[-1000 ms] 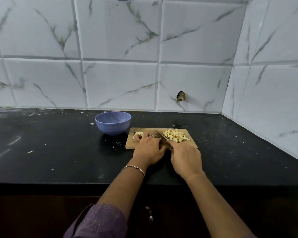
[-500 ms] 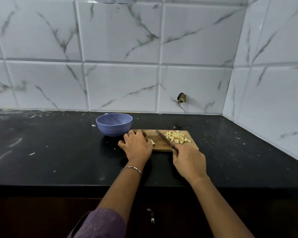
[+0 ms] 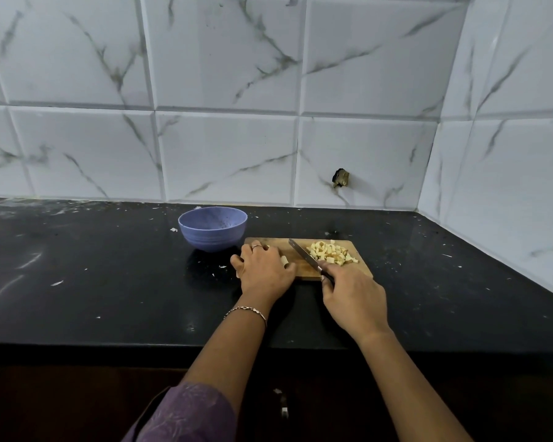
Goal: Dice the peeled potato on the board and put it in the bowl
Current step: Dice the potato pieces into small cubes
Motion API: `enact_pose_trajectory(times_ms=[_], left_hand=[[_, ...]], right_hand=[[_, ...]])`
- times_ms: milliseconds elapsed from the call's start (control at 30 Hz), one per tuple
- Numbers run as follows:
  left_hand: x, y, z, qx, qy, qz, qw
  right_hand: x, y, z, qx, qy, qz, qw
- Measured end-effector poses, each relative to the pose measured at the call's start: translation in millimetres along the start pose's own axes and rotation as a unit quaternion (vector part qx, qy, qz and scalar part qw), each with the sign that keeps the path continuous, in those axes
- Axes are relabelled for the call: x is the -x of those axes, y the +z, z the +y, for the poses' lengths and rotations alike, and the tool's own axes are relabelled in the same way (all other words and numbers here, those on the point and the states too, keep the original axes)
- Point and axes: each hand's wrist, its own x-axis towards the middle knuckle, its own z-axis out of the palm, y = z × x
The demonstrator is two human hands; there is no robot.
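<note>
A small wooden cutting board [image 3: 358,272] lies on the black counter. Pale diced potato pieces [image 3: 331,252] are heaped on its right half. My left hand [image 3: 262,269] covers the board's left end, fingers curled over a remaining potato piece [image 3: 284,260] that peeks out by the thumb. My right hand [image 3: 353,298] grips the handle of a knife [image 3: 304,255], whose blade points up-left across the board, between my left hand and the heap. A purple bowl [image 3: 213,229] stands just left of the board; no potato shows inside it.
The black counter [image 3: 109,282] is speckled with white scraps and smears. White marble tiles form the back wall and the right wall, which meet in a corner at the far right. A dark hole [image 3: 340,178] marks the back wall. The counter's front edge runs below my forearms.
My left hand slid left to the board's left end, holding the potato piece. My right hand drew back towards me, and the blade now lies apart from my left hand.
</note>
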Motion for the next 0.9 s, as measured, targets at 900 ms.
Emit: enact_pose_trajectory(times_ms=[900], left_hand=[[-8, 6, 1, 0.021, 0.074, 0.033, 0.997]], right_hand=[[0, 2, 1, -0.028, -0.006, 0.015, 0.999]])
